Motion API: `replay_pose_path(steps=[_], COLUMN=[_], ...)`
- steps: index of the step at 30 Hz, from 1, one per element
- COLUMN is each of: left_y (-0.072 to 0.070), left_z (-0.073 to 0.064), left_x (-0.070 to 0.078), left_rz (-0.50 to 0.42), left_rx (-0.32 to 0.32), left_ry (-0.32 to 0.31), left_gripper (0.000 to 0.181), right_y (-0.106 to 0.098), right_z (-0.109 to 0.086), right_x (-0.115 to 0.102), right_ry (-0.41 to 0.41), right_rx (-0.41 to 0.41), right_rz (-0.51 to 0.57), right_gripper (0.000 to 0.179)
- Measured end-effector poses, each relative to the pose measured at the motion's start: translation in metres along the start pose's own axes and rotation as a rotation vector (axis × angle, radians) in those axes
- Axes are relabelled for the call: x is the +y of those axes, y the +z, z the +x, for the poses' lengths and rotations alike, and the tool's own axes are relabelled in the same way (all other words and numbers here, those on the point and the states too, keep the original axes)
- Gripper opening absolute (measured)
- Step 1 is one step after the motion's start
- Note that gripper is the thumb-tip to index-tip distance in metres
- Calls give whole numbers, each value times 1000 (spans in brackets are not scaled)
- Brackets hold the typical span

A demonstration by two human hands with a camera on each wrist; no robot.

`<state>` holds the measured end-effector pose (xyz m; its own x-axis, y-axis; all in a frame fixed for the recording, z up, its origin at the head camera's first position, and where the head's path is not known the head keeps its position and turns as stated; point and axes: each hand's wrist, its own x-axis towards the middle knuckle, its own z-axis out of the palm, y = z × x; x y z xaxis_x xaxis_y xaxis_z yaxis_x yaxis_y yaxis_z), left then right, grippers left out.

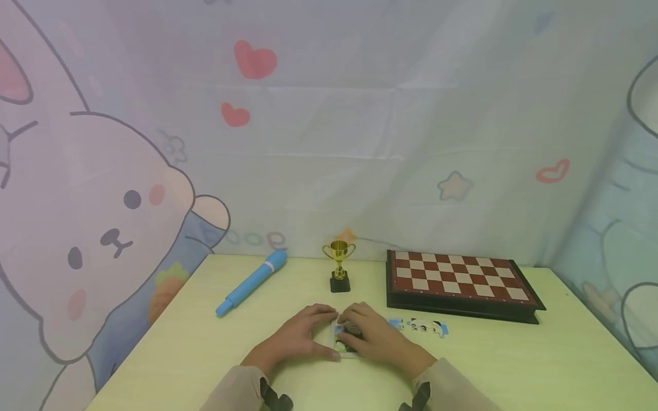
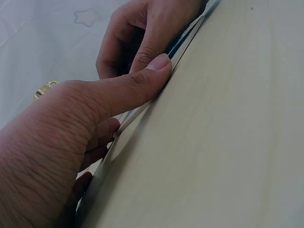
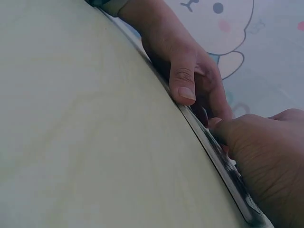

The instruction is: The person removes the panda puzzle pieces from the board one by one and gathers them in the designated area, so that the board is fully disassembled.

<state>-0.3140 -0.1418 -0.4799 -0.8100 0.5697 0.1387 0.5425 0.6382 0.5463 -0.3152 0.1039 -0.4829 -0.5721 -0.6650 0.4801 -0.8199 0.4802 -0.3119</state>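
A small flat puzzle board [image 1: 340, 346] with a green and blue picture lies on the table between the hands. My left hand [image 1: 300, 337] holds its left side, thumb at the near edge and fingers at the far edge. From the right, my right hand [image 1: 379, 335] bends over the board, its fingers curled down and its thumb on the picture side. I cannot tell whether it pinches a piece, since the hand covers that spot. Loose puzzle pieces [image 1: 426, 327] with a black-and-white animal print and blue parts lie just right of the right hand. In the left wrist view the board [image 2: 192, 35] appears edge-on.
Beyond the hands stands a small gold trophy cup [image 1: 339, 265] on a black base. A blue capped tube shaped like a big pen [image 1: 252, 283] lies at back left. At back right rests a red-and-white chessboard box [image 1: 460, 279]. A printed curtain [image 1: 329, 142] hangs behind the table [image 1: 180, 354].
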Motion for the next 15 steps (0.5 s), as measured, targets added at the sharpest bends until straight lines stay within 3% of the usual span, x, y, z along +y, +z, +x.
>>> replay_pose_path(steps=[6, 15], left_y=[1, 0], left_z=[0, 1], left_x=[2, 1], left_rz=[0, 14], left_rx=[3, 5], left_ry=[-8, -18], left_gripper=[95, 95], right_y=[-1, 2], right_z=[-3, -3], right_x=[1, 0], right_ry=[71, 106], right_rx=[-11, -11], right_rz=[-51, -19], right_gripper=[24, 21])
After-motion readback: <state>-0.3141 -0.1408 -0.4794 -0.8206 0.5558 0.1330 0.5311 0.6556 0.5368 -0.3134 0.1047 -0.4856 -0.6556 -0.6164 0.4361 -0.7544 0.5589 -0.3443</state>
